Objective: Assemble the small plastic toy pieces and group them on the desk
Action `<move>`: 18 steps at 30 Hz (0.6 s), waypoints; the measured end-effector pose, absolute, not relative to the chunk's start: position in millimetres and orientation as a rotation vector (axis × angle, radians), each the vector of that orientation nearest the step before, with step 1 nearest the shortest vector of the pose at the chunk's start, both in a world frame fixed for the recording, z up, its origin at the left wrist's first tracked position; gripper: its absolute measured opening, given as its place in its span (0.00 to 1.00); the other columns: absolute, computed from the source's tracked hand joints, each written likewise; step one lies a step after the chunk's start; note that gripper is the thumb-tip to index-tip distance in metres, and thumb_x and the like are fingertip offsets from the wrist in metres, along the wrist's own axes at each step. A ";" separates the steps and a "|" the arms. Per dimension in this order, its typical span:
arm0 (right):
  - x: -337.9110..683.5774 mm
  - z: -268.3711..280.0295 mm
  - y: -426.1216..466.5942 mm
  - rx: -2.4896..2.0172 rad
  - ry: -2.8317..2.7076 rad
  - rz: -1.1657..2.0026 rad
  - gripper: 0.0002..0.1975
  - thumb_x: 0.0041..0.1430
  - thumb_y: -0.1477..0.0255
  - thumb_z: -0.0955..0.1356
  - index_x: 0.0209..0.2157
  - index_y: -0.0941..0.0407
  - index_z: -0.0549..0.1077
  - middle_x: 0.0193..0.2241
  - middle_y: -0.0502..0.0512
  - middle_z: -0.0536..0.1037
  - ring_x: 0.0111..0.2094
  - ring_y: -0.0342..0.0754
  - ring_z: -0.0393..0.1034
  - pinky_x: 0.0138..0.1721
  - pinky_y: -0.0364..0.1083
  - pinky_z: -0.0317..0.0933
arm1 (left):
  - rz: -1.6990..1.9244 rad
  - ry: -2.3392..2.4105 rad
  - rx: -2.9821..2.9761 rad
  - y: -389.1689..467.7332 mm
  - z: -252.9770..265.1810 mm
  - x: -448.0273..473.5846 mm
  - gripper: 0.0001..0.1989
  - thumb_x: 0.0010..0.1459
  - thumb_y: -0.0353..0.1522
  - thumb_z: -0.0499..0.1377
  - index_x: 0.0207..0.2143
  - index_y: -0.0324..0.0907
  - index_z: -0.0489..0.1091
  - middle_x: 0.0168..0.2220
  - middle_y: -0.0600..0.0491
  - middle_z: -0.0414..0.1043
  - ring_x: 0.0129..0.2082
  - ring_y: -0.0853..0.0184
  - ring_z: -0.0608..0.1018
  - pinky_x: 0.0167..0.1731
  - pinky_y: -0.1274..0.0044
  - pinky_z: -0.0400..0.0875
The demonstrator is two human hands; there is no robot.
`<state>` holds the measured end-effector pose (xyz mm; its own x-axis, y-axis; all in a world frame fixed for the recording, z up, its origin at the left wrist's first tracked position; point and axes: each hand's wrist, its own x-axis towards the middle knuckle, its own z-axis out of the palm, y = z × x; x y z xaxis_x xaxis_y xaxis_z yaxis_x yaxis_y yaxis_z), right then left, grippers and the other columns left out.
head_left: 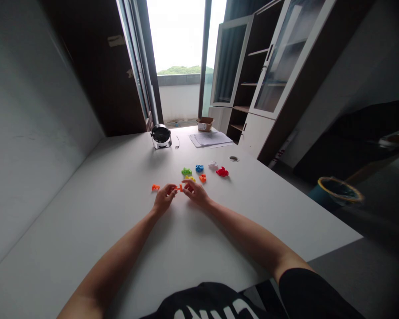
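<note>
Both of my hands meet over the middle of the white table (86, 212). My left hand (164, 198) and my right hand (195, 192) pinch a small orange plastic piece (179, 188) between their fingertips. A second orange piece (155, 187) lies just left of my left hand. Beyond my right hand lie a yellow piece (190, 178), another orange piece (202, 177), a green piece (186, 171), a blue piece (199, 168), a white piece (213, 165) and a red piece (222, 172).
At the far end of the table stand a round black and silver device (161, 135), a stack of papers (210, 138) and a small cardboard box (205, 123). A cable hole (233, 158) sits near the right edge. A bin (338, 190) stands on the floor at right, cabinets behind.
</note>
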<state>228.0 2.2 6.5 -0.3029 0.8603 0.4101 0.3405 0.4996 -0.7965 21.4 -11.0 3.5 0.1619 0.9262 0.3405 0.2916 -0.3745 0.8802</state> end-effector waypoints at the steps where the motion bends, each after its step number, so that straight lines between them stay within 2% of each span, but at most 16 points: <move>1: 227.8 6.7 1.6 -0.983 -1.883 0.741 0.19 0.61 0.67 0.68 0.53 0.53 0.71 0.32 0.51 0.79 0.27 0.42 0.70 0.31 0.42 0.64 | 1.223 1.155 1.775 -10.5 2.9 21.4 0.14 0.62 0.41 0.60 0.45 0.42 0.73 0.34 0.50 0.78 0.33 0.66 0.79 0.36 0.74 0.74; 10: 225.4 1.2 5.8 -0.990 -1.943 0.663 0.19 0.57 0.71 0.71 0.51 0.54 0.74 0.35 0.52 0.79 0.28 0.43 0.71 0.33 0.43 0.67 | 1.211 1.150 1.781 -9.2 0.7 21.3 0.14 0.62 0.42 0.60 0.43 0.42 0.73 0.34 0.50 0.78 0.33 0.65 0.79 0.36 0.73 0.74; 18: 223.5 -0.1 5.2 -1.008 -1.933 0.643 0.16 0.55 0.70 0.72 0.47 0.54 0.73 0.34 0.52 0.79 0.28 0.43 0.71 0.32 0.44 0.66 | 1.185 1.167 1.777 -8.7 1.3 21.7 0.14 0.63 0.40 0.58 0.46 0.42 0.73 0.35 0.50 0.78 0.31 0.67 0.78 0.34 0.74 0.74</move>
<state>223.5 5.2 -0.1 -0.3218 0.8367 0.4432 0.4045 0.5447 -0.7347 21.7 -8.7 1.3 0.1781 0.9325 0.3142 0.2993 -0.3555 0.8855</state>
